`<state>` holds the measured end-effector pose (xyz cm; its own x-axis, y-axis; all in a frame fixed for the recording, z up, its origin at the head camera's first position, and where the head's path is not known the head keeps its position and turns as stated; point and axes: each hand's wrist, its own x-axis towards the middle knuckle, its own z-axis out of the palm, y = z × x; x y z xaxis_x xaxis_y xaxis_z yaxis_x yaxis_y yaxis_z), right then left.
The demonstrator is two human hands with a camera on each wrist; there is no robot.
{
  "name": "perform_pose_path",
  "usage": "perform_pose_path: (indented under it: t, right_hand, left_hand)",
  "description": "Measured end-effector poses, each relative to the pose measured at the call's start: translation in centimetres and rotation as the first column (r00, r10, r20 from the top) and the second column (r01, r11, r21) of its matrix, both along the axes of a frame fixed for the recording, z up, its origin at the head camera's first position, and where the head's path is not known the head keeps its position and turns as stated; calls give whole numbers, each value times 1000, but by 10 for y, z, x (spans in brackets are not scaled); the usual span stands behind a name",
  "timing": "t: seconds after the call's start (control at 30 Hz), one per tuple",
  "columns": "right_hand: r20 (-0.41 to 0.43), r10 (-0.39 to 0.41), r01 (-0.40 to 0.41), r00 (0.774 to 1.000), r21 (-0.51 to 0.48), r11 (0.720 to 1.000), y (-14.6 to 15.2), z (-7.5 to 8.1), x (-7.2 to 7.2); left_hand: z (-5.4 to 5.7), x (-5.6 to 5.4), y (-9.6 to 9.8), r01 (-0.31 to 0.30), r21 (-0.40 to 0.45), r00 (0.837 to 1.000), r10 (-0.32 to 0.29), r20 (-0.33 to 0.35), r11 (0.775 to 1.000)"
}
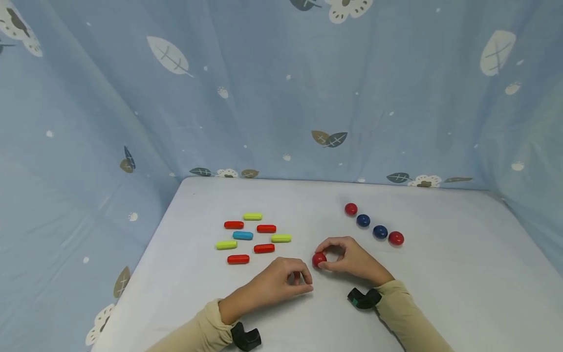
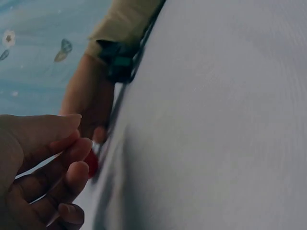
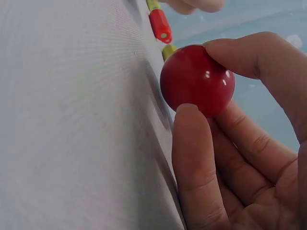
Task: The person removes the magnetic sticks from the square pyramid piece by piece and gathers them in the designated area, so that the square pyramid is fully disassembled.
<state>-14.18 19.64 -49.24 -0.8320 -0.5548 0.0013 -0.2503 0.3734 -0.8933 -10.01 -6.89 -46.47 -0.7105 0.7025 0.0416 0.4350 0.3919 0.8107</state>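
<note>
Near the middle of the table, my right hand (image 1: 354, 259) pinches a glossy red ball (image 1: 319, 260) between thumb and index finger. The right wrist view shows the ball (image 3: 196, 81) close to the white surface; whether it touches is unclear. To the left and nearer the front edge, my left hand (image 1: 281, 281) holds nothing, its fingers loosely curled and their tips near the thumb. In the left wrist view part of the red ball (image 2: 92, 164) shows behind the left fingers.
Several short cylinders lie scattered on the left: red (image 1: 238, 259), yellow-green (image 1: 281, 238) and one blue (image 1: 243, 235). A slanting row of balls, red (image 1: 396, 238) and blue (image 1: 380, 232), sits at the right on the white table (image 1: 462, 274). Blue patterned cloth (image 1: 264, 98) hangs behind.
</note>
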Motion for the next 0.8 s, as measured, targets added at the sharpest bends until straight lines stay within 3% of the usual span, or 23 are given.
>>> perform_pose_path:
  t: [0.17, 0.4, 0.53, 0.67, 0.8]
  right_hand:
    - [-7, -1, 1, 1000, -10, 1000, -3, 2, -2]
    - [2, 1, -1, 1000, -66, 998, 6, 13, -5]
    - [-51, -64, 58, 997, -119, 991, 26, 29, -7]
    - [-116, -223, 213, 968, -96, 972, 62, 48, -9]
    - [-168, -415, 427, 894, 41, 904, 102, 61, -8]
  left_hand:
    - [-11, 3, 3, 25, 36, 997, -27, 69, 999]
    - [-20, 1, 3, 13, 75, 999, -16, 50, 997]
    - [-21, 0, 4, 15, 83, 997, -20, 69, 996]
    - [-21, -1, 4, 19, 87, 996, -26, 86, 996]
    - [-22, -1, 4, 19, 91, 996, -27, 86, 996]
